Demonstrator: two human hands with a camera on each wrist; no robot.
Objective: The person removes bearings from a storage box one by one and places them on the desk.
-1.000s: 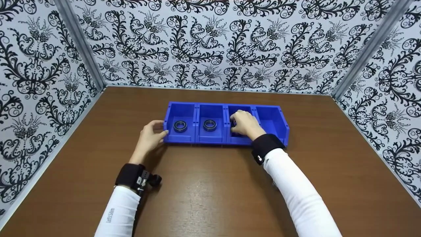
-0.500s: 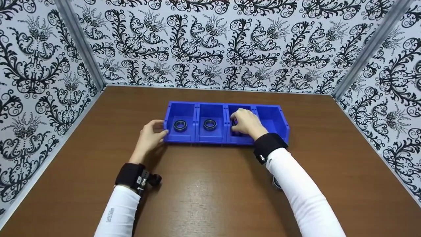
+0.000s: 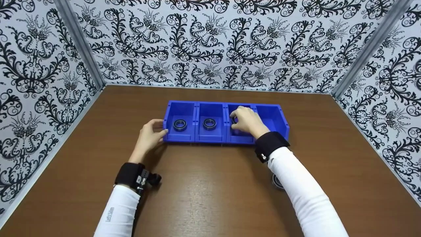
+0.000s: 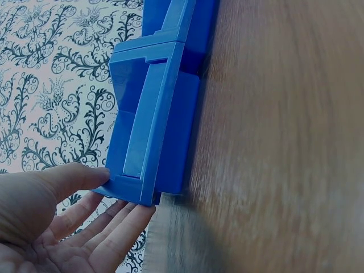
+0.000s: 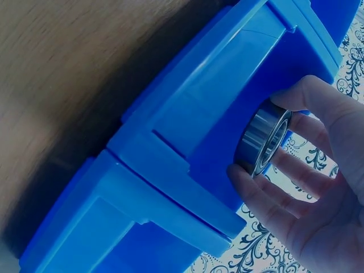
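Note:
A row of joined blue bins [image 3: 211,138] lies on the table. My left hand [image 3: 149,135] grips the outer wall of the leftmost bin, thumb at the front corner and fingers along the side, as the left wrist view shows too. My right hand [image 3: 246,121] reaches into the third bin from the left. Between its thumb and fingers it pinches a ball bearing [image 5: 263,136], a steel ring with a dark seal, held tilted. One bearing [image 3: 180,125] lies flat in the leftmost bin and another bearing [image 3: 209,124] in the second.
Another bearing [image 3: 277,181] lies on the brown table [image 3: 197,191], partly hidden by the right sleeve. The rightmost bin [image 3: 271,118] is partly covered by the right hand. Patterned wall panels [image 3: 210,42] close off the back and sides.
The right hand has risen slightly and shifted a little right, with the bearing in its grasp. More of the bearing on the table shows beside the sleeve. The left hand stays in place.

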